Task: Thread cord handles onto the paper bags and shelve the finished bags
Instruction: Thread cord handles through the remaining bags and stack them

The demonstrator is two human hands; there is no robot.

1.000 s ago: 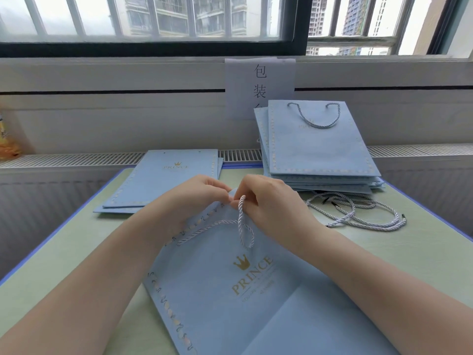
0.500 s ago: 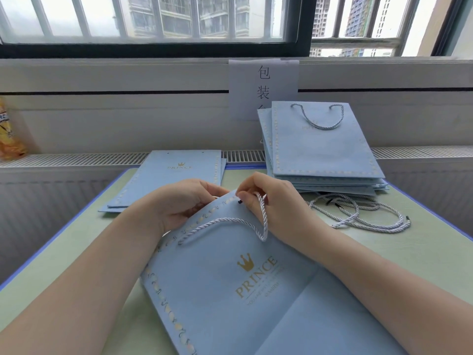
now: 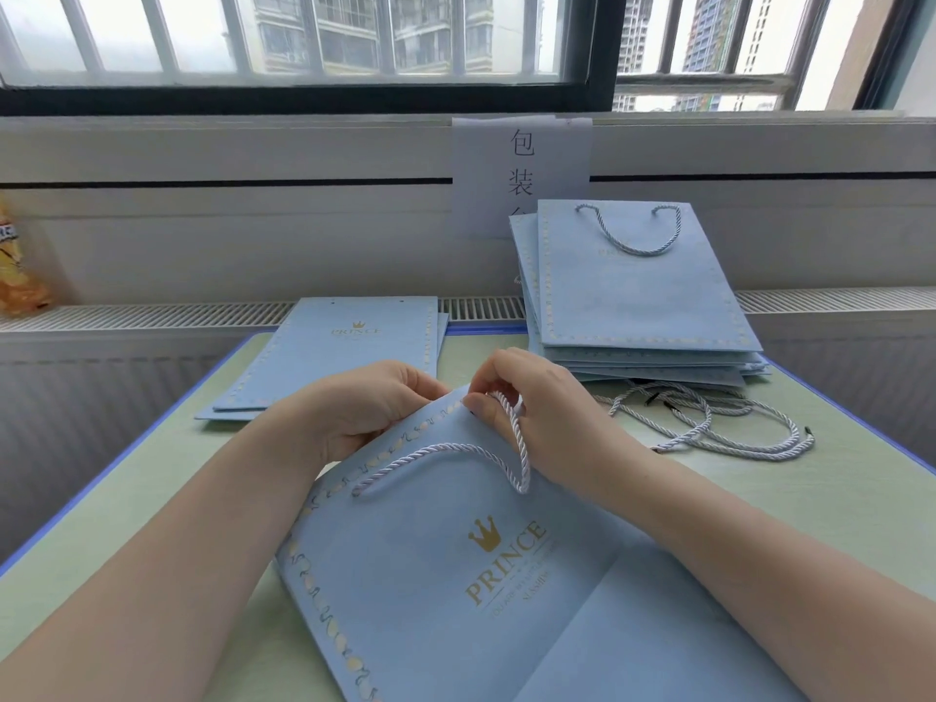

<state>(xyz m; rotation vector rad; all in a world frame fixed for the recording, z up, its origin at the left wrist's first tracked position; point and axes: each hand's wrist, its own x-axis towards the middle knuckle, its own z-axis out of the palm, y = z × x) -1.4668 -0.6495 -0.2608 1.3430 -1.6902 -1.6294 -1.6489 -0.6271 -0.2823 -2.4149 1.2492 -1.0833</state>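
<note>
A light blue paper bag (image 3: 445, 575) with a gold crown and "PRINCE" print lies flat before me on the table. A white twisted cord (image 3: 456, 450) loops across its top, one end passing into the bag at the left. My left hand (image 3: 354, 412) grips the bag's top edge. My right hand (image 3: 537, 407) pinches the cord's other end at the top edge, near the right hole. The cord tip is hidden by my fingers.
A pile of loose cords (image 3: 709, 423) lies to the right. Behind it, a stack of bags with handles (image 3: 638, 296) leans toward the wall. A low stack of handle-less bags (image 3: 349, 347) lies at the back left. The green table (image 3: 126, 499) has a blue edge.
The bag's top edge has slid slightly forward and the cord loop has opened wider across the bag. My right hand still holds the cord end at the top edge.
</note>
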